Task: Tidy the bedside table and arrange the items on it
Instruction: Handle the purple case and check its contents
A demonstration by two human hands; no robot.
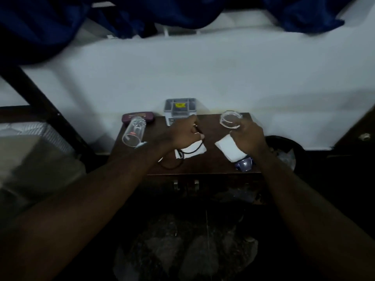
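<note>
A small dark wooden bedside table (209,165) stands against a white wall. My left hand (183,131) is closed on a black cable (188,152) that trails over a white paper (191,153) and loops near the table's front edge. My right hand (248,136) grips a clear glass (230,120), held tilted above the table's back right. A second clear glass (134,131) lies on its side at the left edge. A folded white cloth (228,148) and a blue-and-white object (244,165) lie under my right wrist.
A maroon case (140,115) lies at the back left corner. A grey and white box (179,109) with a yellow label stands at the back middle. A dark bin (288,151) sits right of the table, a bed (30,151) to the left, blue curtains (50,27) above.
</note>
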